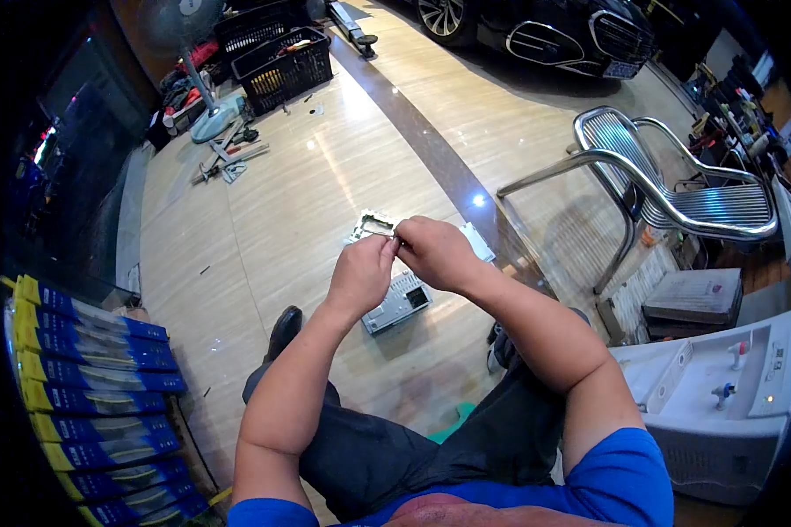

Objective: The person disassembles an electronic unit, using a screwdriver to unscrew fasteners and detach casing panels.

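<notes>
My left hand (364, 273) and my right hand (435, 253) meet in front of me with their fingertips pinched close together. Whatever they hold between them is too small and too covered to make out. Just beyond the fingers shows a pale metal frame (360, 230) with a rectangular opening; whether the hands touch it I cannot tell. Below and partly behind my hands, a silver metal box (394, 314) with slots and a dark square opening lies on the floor. A white flat piece (479, 241) lies past my right wrist, partly covered by it.
Scattered tools (228, 156) lie near a standing fan (213, 123) and black baskets (283, 72). A metal chair (624, 158) and a water dispenser (712, 386) stand at right. Blue-and-yellow packages (105, 378) line the left. A black car (536, 39) is parked ahead.
</notes>
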`<move>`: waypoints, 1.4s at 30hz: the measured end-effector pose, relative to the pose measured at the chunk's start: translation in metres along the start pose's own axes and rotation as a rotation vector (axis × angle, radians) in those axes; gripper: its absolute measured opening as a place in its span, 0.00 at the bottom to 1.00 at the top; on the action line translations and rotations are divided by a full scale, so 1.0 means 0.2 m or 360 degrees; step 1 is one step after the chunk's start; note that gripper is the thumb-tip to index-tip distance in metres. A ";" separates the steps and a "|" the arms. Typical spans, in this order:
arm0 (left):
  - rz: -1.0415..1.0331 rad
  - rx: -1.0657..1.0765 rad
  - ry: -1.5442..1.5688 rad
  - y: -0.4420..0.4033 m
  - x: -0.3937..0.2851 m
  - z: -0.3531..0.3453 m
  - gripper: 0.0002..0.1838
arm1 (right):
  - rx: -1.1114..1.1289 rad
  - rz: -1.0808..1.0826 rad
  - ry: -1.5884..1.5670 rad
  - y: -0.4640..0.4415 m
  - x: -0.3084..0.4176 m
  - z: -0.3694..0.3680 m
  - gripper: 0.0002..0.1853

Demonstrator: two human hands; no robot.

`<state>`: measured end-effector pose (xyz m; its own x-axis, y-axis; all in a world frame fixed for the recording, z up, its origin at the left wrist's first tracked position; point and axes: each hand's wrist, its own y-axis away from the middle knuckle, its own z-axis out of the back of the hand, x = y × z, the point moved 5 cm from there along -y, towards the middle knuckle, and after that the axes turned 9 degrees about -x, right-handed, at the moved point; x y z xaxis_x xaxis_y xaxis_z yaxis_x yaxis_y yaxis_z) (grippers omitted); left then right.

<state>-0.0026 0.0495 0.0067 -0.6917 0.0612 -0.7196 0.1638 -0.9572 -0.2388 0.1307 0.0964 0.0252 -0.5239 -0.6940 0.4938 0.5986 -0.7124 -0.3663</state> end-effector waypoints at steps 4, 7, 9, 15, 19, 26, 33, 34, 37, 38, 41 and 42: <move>0.0168 0.0212 0.0228 -0.02 0.08 -0.06 0.16 | -0.0136 0.0031 -0.0247 0.02 0.00 0.03 0.10; 0.0419 0.0349 0.0690 -0.02 0.06 -0.03 0.17 | -0.0197 0.0047 -0.0435 0.02 0.02 0.06 0.08; 0.0570 0.0407 0.0917 0.00 0.06 -0.01 0.17 | -0.0200 0.0031 -0.0501 0.03 0.04 0.09 0.08; 0.0686 0.0501 0.1076 0.04 0.08 0.01 0.14 | -0.0170 0.0155 -0.0613 0.06 0.08 0.07 0.08; 0.0699 0.0498 0.1061 0.06 0.08 0.03 0.13 | -0.0163 0.0198 -0.0608 0.06 0.08 0.06 0.07; 0.0693 0.0383 0.1078 0.07 0.12 0.05 0.13 | -0.0196 0.0160 -0.0529 0.05 0.09 0.05 0.08; 0.0712 0.0360 0.1160 0.07 0.13 0.07 0.12 | -0.0085 0.0108 -0.0533 0.05 0.09 0.01 0.09; 0.0666 0.0401 0.1079 0.07 0.13 0.07 0.11 | -0.0154 0.0230 -0.0402 0.05 0.08 0.00 0.08; 0.0675 0.0435 0.1075 0.08 0.11 0.07 0.11 | -0.0107 0.0086 -0.0509 0.05 0.08 -0.01 0.09; 0.0690 0.0411 0.1105 0.08 0.12 0.06 0.11 | -0.0138 0.0130 -0.0522 0.04 0.10 0.01 0.08; 0.0720 0.0361 0.1143 0.09 0.13 0.04 0.12 | -0.0178 0.0172 -0.0550 0.04 0.13 0.02 0.06; 0.0747 0.0364 0.1196 0.09 0.13 0.03 0.12 | -0.0201 0.0158 -0.0542 0.04 0.12 0.02 0.05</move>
<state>-0.0220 0.0323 -0.0130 0.0634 -0.2569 -0.9643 0.1138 -0.9581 0.2628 0.1259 0.0732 0.0381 -0.2226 -0.7012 0.6773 0.5457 -0.6654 -0.5095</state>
